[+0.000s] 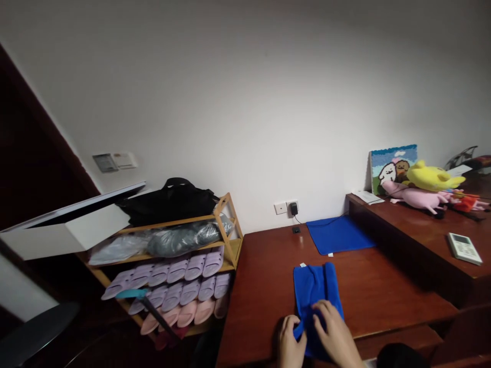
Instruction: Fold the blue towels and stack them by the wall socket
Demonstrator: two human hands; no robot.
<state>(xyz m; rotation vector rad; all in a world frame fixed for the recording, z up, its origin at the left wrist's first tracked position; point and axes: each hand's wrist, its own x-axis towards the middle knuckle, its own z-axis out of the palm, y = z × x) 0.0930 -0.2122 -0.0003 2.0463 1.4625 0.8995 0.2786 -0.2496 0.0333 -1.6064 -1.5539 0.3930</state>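
A blue towel (pixel 315 282) lies partly folded on the reddish-brown desk, with a raised fold along its right side and a small white tag at its far edge. My left hand (pixel 291 343) is closed on the towel's near left part, with a bit of blue cloth between thumb and fingers. Just to the right, my right hand (pixel 334 329) bends its fingers and thumb onto the towel and grips the cloth. Farther back on the desk, a second blue towel (pixel 339 235) is spread flat, apart from both hands.
The desk (pixel 264 286) meets a wall with a plugged-in black adapter (pixel 293 208). Plush toys (pixel 422 197), a picture (pixel 393 166) and a white remote-like device (pixel 464 248) rest on the raised right-hand surface. Left stands a wooden rack (pixel 230 250) with slippers (pixel 190 266) and a black bag (pixel 172 202).
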